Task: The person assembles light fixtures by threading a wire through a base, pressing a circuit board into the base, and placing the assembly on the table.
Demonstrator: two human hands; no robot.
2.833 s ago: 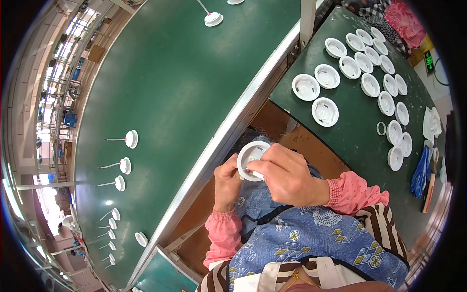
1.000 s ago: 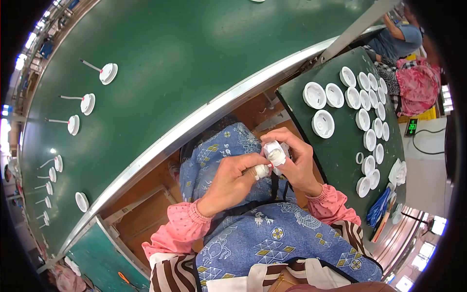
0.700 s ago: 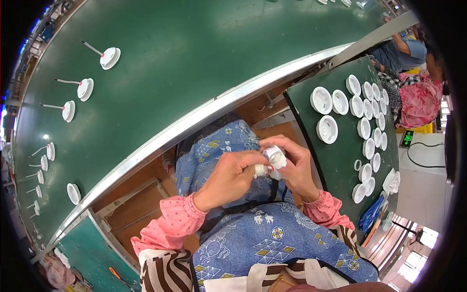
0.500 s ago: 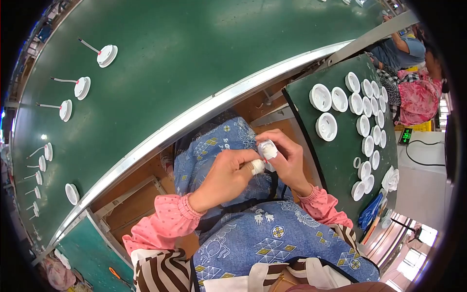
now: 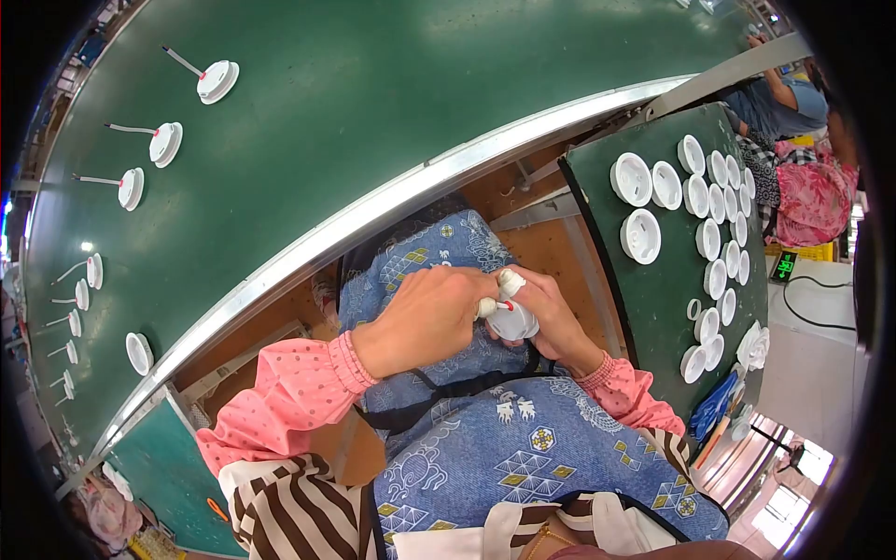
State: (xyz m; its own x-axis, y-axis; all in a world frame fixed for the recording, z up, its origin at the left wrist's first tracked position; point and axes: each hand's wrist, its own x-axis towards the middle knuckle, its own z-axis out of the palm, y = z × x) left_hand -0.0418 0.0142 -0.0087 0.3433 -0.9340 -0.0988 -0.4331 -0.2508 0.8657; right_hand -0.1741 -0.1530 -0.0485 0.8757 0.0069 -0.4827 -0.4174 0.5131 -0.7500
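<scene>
Above my lap, my right hand [image 5: 551, 313] grips a small white round plastic cap [image 5: 514, 323], its flat face turned toward me. A red bit shows at the cap's upper left edge. My left hand [image 5: 420, 313] is closed in a pinch right beside that red bit; what its fingertips hold is hidden behind them. White tape wraps the thumb of each hand. On the green surface in front, a similar white round piece [image 5: 218, 82] has a grey wire and a red spot where the wire enters.
More wired white pieces [image 5: 132, 189] line the left of the green surface, with a plain white cap [image 5: 139, 354] near its metal edge [image 5: 364, 201]. Several open white caps [image 5: 640, 236] lie on the right side table [image 5: 611, 154]. A co-worker [image 5: 810, 201] is beyond it.
The white cap has turned so its face shows more, and sits slightly lower. My left hand has rolled over, back upward, and its forearm has swung outward. The camera view has shifted slightly.
</scene>
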